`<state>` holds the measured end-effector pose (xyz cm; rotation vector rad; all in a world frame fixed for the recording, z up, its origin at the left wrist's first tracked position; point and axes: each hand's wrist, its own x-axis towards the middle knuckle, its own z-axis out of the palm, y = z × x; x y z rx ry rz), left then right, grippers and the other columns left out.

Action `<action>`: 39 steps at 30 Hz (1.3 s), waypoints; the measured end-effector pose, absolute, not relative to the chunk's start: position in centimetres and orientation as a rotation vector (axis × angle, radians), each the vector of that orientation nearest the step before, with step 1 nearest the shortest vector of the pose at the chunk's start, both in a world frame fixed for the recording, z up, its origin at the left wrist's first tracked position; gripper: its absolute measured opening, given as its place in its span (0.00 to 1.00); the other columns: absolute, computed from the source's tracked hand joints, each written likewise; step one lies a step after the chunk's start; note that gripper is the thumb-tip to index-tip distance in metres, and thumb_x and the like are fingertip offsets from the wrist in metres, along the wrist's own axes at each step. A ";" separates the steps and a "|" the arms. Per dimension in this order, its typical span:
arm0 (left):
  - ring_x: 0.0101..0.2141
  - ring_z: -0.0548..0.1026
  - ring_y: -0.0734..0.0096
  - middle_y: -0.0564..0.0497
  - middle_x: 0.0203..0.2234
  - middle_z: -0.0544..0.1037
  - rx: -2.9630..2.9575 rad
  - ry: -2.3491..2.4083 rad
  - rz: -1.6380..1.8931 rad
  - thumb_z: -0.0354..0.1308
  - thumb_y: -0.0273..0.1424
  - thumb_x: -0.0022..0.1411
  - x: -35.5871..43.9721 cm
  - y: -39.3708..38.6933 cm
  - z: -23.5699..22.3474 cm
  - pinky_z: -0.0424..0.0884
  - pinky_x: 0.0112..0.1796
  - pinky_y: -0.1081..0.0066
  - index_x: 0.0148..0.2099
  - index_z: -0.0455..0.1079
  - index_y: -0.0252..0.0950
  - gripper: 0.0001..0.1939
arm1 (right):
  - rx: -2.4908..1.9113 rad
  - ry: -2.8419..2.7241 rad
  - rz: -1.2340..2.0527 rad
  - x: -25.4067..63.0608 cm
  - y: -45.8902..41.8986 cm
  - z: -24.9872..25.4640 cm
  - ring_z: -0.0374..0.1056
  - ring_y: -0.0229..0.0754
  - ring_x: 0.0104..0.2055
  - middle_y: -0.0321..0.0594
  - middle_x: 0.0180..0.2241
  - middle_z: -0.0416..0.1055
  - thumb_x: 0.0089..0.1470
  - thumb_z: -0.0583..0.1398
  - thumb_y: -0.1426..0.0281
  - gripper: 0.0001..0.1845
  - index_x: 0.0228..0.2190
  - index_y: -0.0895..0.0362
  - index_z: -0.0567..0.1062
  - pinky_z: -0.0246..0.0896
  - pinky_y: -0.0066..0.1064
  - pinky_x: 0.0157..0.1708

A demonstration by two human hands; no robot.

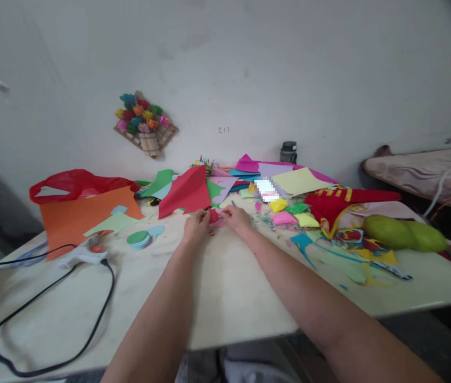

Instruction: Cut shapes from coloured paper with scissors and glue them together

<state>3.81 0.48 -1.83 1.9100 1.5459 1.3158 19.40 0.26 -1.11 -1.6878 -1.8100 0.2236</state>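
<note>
Both arms reach forward over a pale table [225,298]. My left hand [195,225] and my right hand [236,218] meet at the table's middle, fingers pinched on a small red paper piece [213,216] between them. A pink scrap [218,224] lies just under it. A large red paper sheet [187,192] stands tented right behind my left hand. Small folded paper pieces in yellow, pink and green [287,211] lie to the right of my right hand.
An orange sheet [77,217] and red plastic bag [74,183] lie at left, with a glue gun [83,254] and its black cord [49,319]. Round paper discs [142,237] sit near it. Two green fruits [404,233] rest at right. A paper-flower craft [144,122] hangs on the wall.
</note>
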 end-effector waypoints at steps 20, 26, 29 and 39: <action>0.18 0.60 0.73 0.54 0.13 0.65 1.684 1.529 1.376 0.54 0.35 0.50 3.4 1.2 -2.6 0.52 0.21 0.73 0.18 0.64 0.37 0.12 | -1.642 -1.937 0.079 19.2 0.1 -1.2 0.66 0.41 0.44 0.37 0.39 0.74 0.56 0.52 0.66 0.14 0.38 0.49 0.76 0.54 0.30 0.41; 0.18 0.60 0.72 0.54 0.13 0.65 1.681 1.531 1.348 0.55 0.35 0.50 3.3 1.3 -2.7 0.52 0.22 0.72 0.18 0.65 0.37 0.11 | -1.689 -1.922 0.037 19.1 -0.2 -0.6 0.68 0.43 0.40 0.40 0.34 0.75 0.56 0.52 0.58 0.17 0.32 0.52 0.77 0.55 0.30 0.38; 0.19 0.61 0.72 0.54 0.13 0.65 1.702 1.544 1.382 0.55 0.35 0.50 3.4 1.2 -2.5 0.53 0.23 0.72 0.18 0.64 0.38 0.12 | -1.737 -1.926 -0.018 19.1 -0.3 -0.3 0.67 0.44 0.39 0.42 0.32 0.75 0.57 0.50 0.58 0.19 0.30 0.52 0.77 0.54 0.31 0.38; 0.19 0.67 0.73 0.56 0.13 0.66 1.374 1.365 1.564 0.57 0.38 0.50 3.2 1.0 -2.3 0.64 0.22 0.74 0.22 0.63 0.36 0.12 | -1.580 -2.029 0.057 19.1 0.7 -1.6 0.64 0.41 0.45 0.33 0.40 0.74 0.56 0.53 0.67 0.12 0.39 0.49 0.75 0.50 0.32 0.45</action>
